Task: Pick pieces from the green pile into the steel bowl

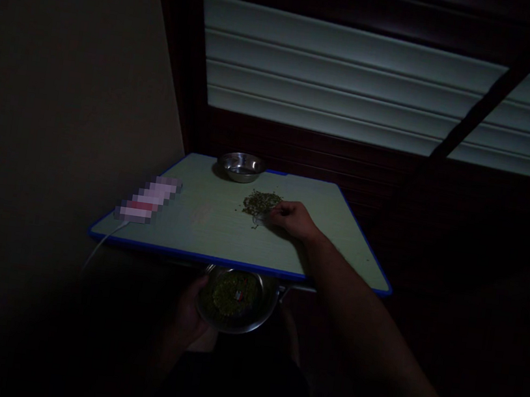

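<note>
A loose pile of small greenish grains (pixel 259 202) lies on the pale tabletop (pixel 185 207). At its near right edge is my right hand (pixel 292 219), fingers pinched on a small clear object (pixel 260 220) that touches the tabletop; its exact kind is hard to make out in the dim light. Below the table's front edge, my left hand (pixel 193 307) grips the left rim of a steel bowl (pixel 254 324). Inside that bowl are more greenish grains (pixel 229 292), with a small bright patch, perhaps a label or reflection, among them.
A second steel bowl (pixel 241 167) stands at the back left of the table. On the left lies a blurred-out phone-like object (pixel 149 200) with a white cable (pixel 104 241) hanging over the edge. A wall rises at left, and a slatted panel (pixel 331 76) behind.
</note>
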A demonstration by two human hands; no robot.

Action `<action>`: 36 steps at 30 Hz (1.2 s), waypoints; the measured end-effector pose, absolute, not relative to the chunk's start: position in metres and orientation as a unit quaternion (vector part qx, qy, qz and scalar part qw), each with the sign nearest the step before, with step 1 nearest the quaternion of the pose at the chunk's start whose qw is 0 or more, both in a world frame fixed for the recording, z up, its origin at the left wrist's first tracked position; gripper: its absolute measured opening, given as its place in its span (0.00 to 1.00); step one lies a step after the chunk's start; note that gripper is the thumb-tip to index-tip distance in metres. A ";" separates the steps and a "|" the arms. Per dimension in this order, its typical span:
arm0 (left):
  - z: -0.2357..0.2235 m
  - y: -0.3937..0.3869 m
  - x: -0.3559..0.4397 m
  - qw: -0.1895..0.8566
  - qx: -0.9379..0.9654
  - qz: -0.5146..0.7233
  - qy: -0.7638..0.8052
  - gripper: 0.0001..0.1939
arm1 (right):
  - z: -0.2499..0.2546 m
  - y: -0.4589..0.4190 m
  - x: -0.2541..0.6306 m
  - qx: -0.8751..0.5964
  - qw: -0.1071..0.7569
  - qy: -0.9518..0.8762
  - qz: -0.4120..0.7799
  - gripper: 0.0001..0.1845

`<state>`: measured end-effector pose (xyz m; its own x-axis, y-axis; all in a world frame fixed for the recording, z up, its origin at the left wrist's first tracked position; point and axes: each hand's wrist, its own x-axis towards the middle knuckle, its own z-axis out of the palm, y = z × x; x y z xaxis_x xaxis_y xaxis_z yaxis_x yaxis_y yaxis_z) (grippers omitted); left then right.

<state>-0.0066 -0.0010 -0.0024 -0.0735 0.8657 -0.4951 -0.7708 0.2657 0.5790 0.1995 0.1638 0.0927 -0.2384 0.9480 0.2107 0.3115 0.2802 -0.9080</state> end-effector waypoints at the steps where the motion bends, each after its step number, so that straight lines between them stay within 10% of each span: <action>1: -0.003 -0.001 -0.007 0.679 0.058 0.604 0.414 0.11 | 0.093 0.164 0.199 -0.459 0.405 -0.687 0.391 0.10; 36: 0.000 0.000 -0.003 0.685 0.031 0.599 0.413 0.09 | 0.120 0.116 0.171 -0.333 0.116 -0.768 0.534 0.06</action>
